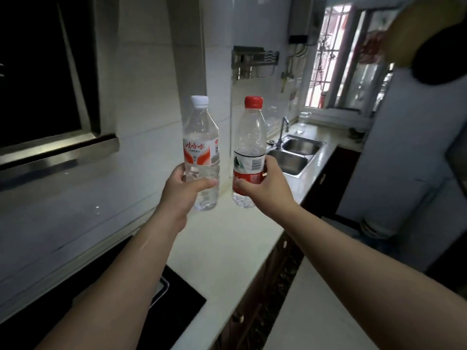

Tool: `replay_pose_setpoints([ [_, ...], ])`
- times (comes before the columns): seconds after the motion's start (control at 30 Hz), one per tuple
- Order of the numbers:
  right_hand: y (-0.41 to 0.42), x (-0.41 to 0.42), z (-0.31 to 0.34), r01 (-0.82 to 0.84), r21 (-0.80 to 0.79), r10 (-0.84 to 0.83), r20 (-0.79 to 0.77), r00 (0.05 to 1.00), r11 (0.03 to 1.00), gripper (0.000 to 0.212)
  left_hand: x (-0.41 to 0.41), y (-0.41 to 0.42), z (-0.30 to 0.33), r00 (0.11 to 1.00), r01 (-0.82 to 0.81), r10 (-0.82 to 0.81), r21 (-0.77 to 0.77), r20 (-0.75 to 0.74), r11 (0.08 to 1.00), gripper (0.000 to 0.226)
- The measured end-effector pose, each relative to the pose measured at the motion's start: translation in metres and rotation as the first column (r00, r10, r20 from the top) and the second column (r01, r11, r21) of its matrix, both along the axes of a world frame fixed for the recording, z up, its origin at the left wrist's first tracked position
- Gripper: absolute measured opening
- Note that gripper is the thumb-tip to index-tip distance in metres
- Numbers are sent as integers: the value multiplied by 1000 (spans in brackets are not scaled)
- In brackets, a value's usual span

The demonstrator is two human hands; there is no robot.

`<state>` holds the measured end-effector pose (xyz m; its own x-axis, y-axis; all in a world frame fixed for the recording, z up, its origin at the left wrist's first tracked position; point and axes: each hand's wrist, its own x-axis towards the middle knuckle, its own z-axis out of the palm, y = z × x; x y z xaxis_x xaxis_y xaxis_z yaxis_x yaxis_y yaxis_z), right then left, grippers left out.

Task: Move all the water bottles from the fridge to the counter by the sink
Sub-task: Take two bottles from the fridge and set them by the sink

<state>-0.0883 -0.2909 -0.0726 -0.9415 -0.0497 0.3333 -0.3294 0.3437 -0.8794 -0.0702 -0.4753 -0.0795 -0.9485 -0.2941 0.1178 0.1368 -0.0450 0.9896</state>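
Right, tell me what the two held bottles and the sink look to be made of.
White-capped bottle and red-capped bottle: clear glossy plastic, probably, see-through with ribbed walls. Sink: likely brushed stainless steel, grey with a dull sheen.

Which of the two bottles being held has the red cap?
The red-capped bottle, gripped by the right hand, nearer the sink. The bottle in the left hand has a white cap.

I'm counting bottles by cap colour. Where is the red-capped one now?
In the head view, the red-capped bottle is upright in the right hand, beside the white-capped bottle, above the counter.
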Motion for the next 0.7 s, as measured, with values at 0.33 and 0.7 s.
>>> replay_pose_setpoints([
  [0.33, 135, -58, 3, 216, -19, -216, -15, 976, 976, 45, -105, 131, 4, 966, 257, -258, 89, -1, 962, 51],
  [0.7, 299, -163, 8, 311, -57, -312, -22, 950, 949, 47, -225, 295, 8, 928, 372, -373, 110, -8, 922, 41],
])
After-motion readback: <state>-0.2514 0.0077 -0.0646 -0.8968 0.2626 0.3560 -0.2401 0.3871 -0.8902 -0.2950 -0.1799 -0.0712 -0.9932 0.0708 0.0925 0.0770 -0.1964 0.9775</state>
